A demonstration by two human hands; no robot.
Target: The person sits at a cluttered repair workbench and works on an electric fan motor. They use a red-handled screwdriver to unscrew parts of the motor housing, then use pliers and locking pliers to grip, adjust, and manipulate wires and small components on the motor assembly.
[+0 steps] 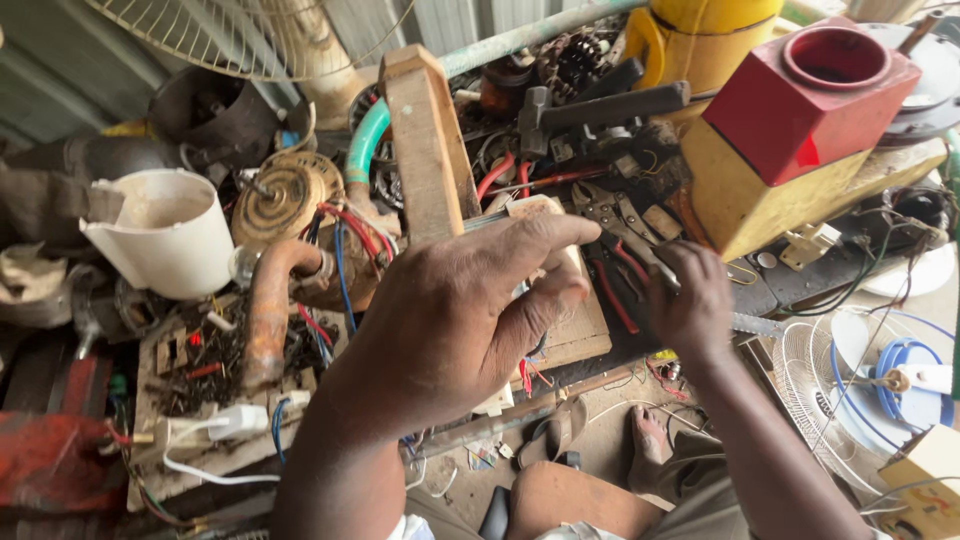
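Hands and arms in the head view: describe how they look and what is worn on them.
Both are bare: the left hand and right hand wear no gloves, rings or watch that show, and both forearms are uncovered, with no sleeves reaching them. The skin looks creased and work-worn, with short nails on the left fingers.

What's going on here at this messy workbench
A person sits at a cluttered bench of wires, motor parts and tools. Their left hand is raised over a small wooden board, fingers curled round something small that cannot be made out. Their right hand holds a thin metal blade, which looks like a hacksaw blade, beside red-handled pliers. A white plastic jug stands to the left, and a red and yellow box to the right.
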